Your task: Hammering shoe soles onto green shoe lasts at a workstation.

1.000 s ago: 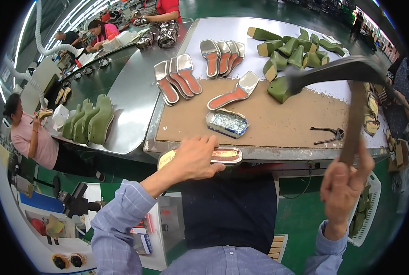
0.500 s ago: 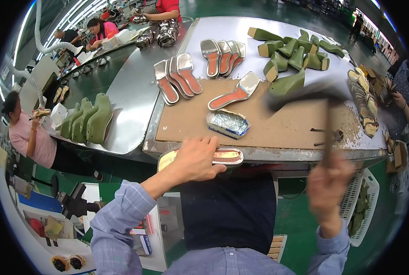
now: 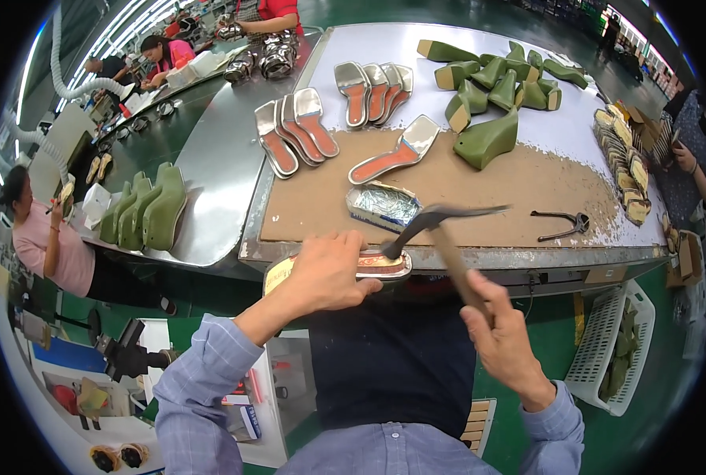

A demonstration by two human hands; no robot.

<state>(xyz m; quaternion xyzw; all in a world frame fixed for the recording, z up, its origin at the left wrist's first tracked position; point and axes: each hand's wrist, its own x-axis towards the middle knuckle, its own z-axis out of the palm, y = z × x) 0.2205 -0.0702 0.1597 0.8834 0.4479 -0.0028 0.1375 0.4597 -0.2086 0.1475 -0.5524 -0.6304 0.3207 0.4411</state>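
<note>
My left hand (image 3: 327, 269) is wrapped over a shoe sole (image 3: 398, 267), bottom side up at the bench's front edge, and presses it steady. Red and yellow patches show on either side of the fingers; what lies beneath is mostly hidden. In my right hand (image 3: 502, 336) is the wooden handle of a hammer (image 3: 450, 253). The dark head's striking face rests at the right end of the sole, touching it or nearly so. Just behind the sole sits a small open box (image 3: 383, 207) with shiny foil-like lining; its contents are unclear.
Silver-edged insoles (image 3: 392, 162) lie on the brown board. Green shoe lasts (image 3: 487, 138) stand behind, others at left (image 3: 165, 207). Pincers (image 3: 563, 226) lie at right, near stacked pale shoe parts (image 3: 626, 170). A white basket (image 3: 612, 348) stands below. Co-workers are left and right.
The hammer has swung down and left from above the board onto the sole, my right hand moving with it. My left hand stays on the sole; the view has shifted slightly.
</note>
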